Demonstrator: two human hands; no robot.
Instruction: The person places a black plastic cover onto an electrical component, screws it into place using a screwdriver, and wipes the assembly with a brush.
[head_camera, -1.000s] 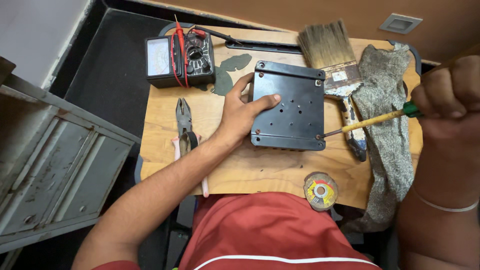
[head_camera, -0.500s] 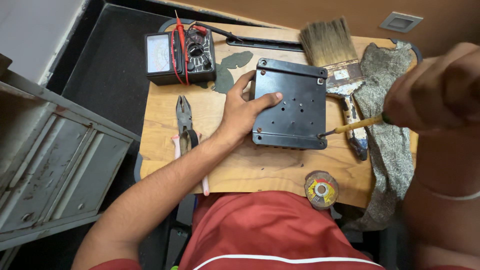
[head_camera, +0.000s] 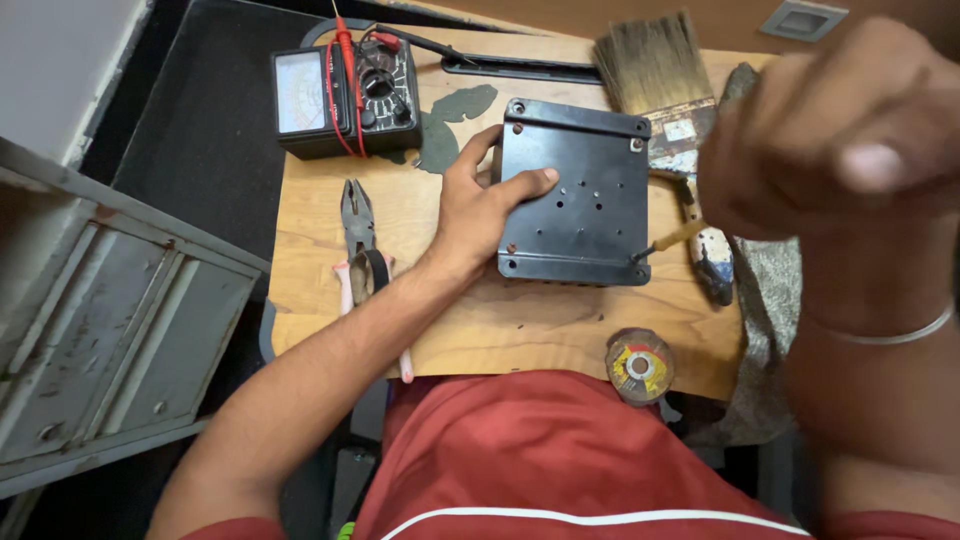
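A: The left hand (head_camera: 480, 215) is being pressed flat on the dark metal box (head_camera: 575, 195), thumb laid across its top and fingers wrapped over the left edge. It is being pinned to the wooden board (head_camera: 330, 300), presumably so it cannot twist.

B: And the right hand (head_camera: 835, 130)?

A: It is being held high, close to the lens and blurred. It looks clenched, but what is being gripped cannot be told for certain. A screwdriver shaft (head_camera: 668, 241) is being angled from below it into the box's near-right corner, where a screw seems to sit.

B: So the box is being steadied at the middle of the board while that corner is being worked?

A: That is how it reads. Further out, pliers (head_camera: 358, 238) are being left just to the left of the wrist, a multimeter (head_camera: 345, 95) with red leads at the far left, a paintbrush (head_camera: 660, 75) at the far right, touching the box, and a small disc (head_camera: 640, 365) near the front edge.
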